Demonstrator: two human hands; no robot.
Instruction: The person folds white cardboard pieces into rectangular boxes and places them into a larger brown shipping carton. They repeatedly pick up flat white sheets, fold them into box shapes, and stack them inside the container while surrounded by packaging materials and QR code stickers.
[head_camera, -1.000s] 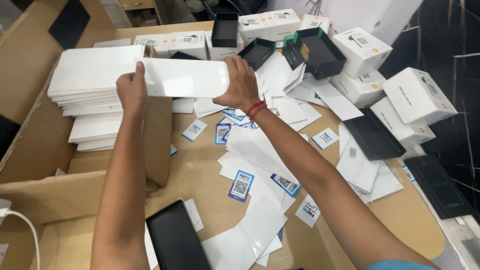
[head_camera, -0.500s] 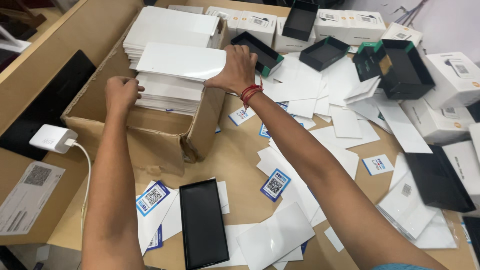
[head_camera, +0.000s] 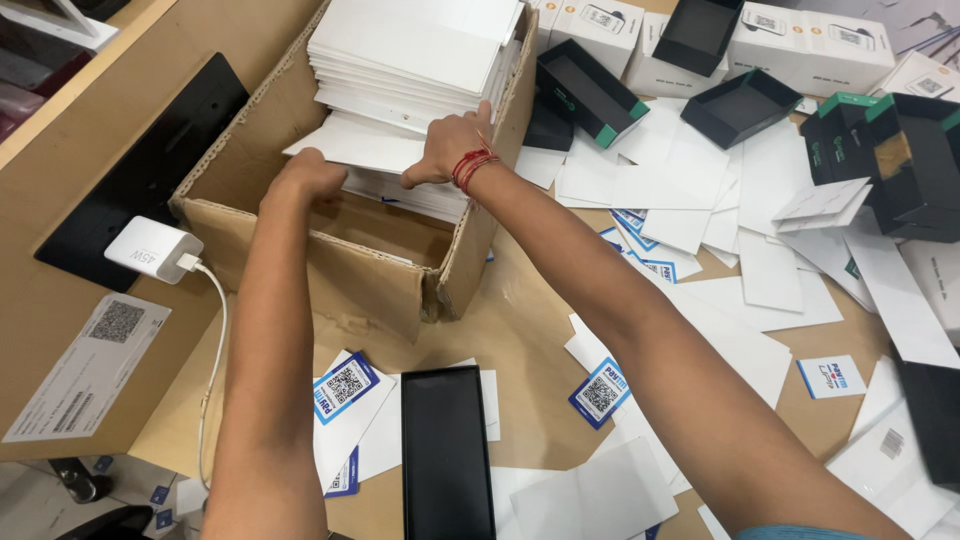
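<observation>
Inside the cardboard box (head_camera: 330, 270), white sheet (head_camera: 365, 148) pinched between left hand (head_camera: 305, 178) and right hand (head_camera: 447, 148), each grip closed on its edges

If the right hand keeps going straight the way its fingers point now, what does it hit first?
The right hand points away from the person, into the cardboard box. Directly ahead is the tall stack of white sheets at the box's far end. It looks nearly against it already, though depth is hard to judge.
</observation>
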